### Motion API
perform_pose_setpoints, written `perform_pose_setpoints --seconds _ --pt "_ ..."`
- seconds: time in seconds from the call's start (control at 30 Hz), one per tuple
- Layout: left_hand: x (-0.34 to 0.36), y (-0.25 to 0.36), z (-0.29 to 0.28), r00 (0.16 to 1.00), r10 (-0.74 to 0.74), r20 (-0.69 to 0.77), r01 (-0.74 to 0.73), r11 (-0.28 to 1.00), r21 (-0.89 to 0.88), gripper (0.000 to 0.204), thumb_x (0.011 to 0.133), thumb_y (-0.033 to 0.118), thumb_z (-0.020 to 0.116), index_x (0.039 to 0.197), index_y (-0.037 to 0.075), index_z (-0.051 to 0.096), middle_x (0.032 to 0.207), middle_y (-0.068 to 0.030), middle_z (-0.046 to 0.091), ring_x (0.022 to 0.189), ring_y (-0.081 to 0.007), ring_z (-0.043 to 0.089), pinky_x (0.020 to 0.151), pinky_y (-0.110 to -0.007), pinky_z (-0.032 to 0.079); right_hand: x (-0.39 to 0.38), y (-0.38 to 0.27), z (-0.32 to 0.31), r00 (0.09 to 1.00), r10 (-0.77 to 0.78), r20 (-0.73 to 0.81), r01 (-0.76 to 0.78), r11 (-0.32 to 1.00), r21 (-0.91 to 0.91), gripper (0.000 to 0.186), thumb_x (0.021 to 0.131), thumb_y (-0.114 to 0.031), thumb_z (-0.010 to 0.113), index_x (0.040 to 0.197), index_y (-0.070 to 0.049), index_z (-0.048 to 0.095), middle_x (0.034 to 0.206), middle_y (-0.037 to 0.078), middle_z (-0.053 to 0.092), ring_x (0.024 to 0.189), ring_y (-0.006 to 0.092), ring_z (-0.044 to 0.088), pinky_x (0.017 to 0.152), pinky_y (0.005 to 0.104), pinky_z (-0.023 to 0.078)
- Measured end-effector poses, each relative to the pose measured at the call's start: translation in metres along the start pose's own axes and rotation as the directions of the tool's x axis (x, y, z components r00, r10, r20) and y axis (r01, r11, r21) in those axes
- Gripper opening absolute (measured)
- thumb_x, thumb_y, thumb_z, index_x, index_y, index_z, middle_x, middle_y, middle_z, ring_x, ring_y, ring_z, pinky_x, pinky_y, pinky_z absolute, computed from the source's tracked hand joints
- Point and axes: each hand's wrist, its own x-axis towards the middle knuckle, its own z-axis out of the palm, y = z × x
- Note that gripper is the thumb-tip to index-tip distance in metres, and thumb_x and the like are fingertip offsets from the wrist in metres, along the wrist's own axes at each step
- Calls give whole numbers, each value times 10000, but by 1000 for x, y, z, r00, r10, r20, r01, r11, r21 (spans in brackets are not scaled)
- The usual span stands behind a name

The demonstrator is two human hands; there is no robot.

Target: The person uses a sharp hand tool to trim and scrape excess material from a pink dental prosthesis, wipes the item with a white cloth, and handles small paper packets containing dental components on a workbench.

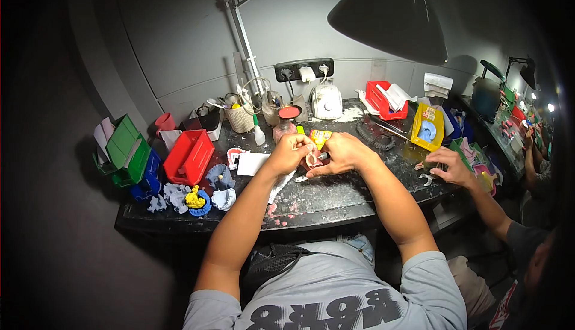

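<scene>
Over the middle of the bench, my left hand and my right hand meet around a small pinkish dental piece with a pale arch. Fingertips of my left hand pinch its near side from the left. The right fingers curl around its other side, with the thumb stretched below, and a small dark part shows beside that thumb. Just behind the hands stand a jar of pink material and a yellow packet. White paper lies left of my left wrist.
Left on the bench are a red bin, a green bin and several dental impressions. A white device stands by the wall below a lamp shade. Right are a yellow bin and a co-worker's hand.
</scene>
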Motion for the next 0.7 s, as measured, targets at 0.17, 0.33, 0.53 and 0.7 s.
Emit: perform_pose_setpoints --seconds 0.17,0.33,0.53,0.7 --pt "-4 4 3 997 -83 -7 83 997 1 121 942 55 536 923 -17 631 749 -38 641 648 -86 599 602 -235 493 2 -6 -3 994 28 105 -25 999 -32 538 657 -565 779 874 -91 642 793 137 670 740 345 644 678 415 516" --pt "-4 2 2 998 -66 20 65 996 53 123 941 59 538 918 -10 636 783 -33 649 653 -78 593 591 -229 478 -1 -3 -2 1000 -4 22 3 999 49 532 664 -570 769 866 -94 643 790 141 667 738 348 642 678 421 512" --pt "-3 6 3 998 -60 -14 60 998 -3 117 937 27 527 879 -18 618 761 -57 649 638 -103 618 565 -251 518 0 -6 -2 999 -28 31 29 999 -38 594 649 -648 736 733 -68 637 640 154 625 632 348 624 608 429 505" --pt "-3 -2 0 998 -53 27 54 998 -38 124 938 48 535 915 -17 638 786 -28 643 665 -67 587 598 -222 473 1 -14 -4 995 -48 93 54 996 -72 577 650 -662 727 741 -98 649 636 139 628 633 336 631 612 421 506"
